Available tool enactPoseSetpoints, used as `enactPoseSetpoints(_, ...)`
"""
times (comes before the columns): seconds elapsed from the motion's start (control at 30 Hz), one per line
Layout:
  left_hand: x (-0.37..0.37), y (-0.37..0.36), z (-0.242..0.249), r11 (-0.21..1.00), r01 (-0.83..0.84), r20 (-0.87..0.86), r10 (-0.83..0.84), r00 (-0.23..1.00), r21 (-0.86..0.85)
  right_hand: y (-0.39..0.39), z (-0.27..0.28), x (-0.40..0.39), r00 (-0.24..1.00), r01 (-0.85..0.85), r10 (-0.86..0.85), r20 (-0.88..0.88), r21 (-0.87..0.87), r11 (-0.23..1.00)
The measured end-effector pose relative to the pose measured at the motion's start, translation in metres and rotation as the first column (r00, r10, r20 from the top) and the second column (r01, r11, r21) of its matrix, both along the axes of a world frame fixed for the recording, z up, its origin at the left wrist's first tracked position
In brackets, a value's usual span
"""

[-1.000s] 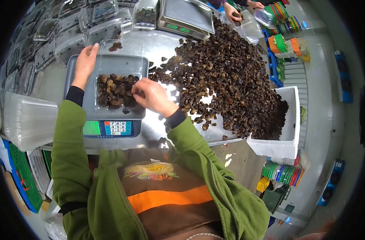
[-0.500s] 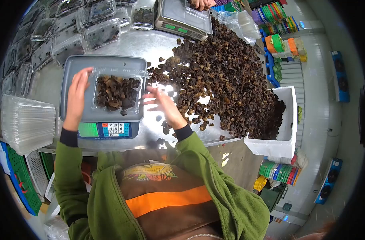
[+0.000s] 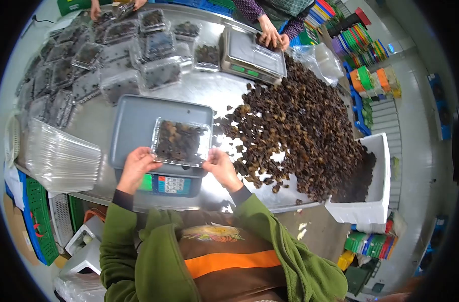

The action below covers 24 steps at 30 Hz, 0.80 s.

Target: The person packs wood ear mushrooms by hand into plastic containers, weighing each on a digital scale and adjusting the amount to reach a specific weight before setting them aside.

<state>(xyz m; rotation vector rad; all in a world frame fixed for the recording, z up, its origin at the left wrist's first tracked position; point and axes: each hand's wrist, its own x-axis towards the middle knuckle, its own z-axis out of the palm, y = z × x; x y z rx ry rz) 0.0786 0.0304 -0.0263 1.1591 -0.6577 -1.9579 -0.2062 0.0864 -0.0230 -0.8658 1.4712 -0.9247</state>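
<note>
A clear plastic clamshell box (image 3: 181, 142) with dark, curled pieces like wood ear mushrooms inside is over the grey pan of a digital scale (image 3: 134, 116). Its lid lies over the contents. My left hand (image 3: 137, 167) pinches the box's near left corner, and my right hand (image 3: 221, 167) pinches the near right corner. Below the pan, the scale's keypad (image 3: 170, 184) and lit green display show. To the right spreads a large heap of the loose dark mushrooms (image 3: 295, 126).
Filled clamshells (image 3: 119, 58) crowd the table's far left. A stack of nested clear containers (image 3: 63, 158) stands at left. A white foam box (image 3: 357, 215) sits at right. Across the table, a co-worker's hands (image 3: 272, 38) are at a second scale (image 3: 254, 55); another person's hands (image 3: 116, 7) touch boxes.
The clamshell's lid has come down over the mushrooms. My hands have moved from either side of the box onto its near corners. The view has shifted, showing more of the co-workers.
</note>
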Motion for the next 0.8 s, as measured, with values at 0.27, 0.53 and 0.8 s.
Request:
enactPoseSetpoints(0.27, 0.061, -0.104, 0.082, 0.700, -0.577, -0.261, 0.516, 0.816, -0.420, -0.125, 0.119, 0.080, 0.997, -0.029, 0.068, 0.029, -0.695, 0.718)
enactPoseSetpoints(0.53, 0.244, 0.000, 0.116, 0.890, 0.248, 0.918, 0.396, -0.006, -0.382, -0.060, 0.020, 0.013, 0.994, -0.056, 0.013, -0.106, -0.425, 0.903)
enactPoseSetpoints(0.8, 0.347, 0.023, 0.051, 0.857, 0.418, 0.953, 0.289, 0.092, -0.301, 0.063, -0.013, -0.032, 0.965, 0.118, -0.159, -0.210, -0.198, 0.973)
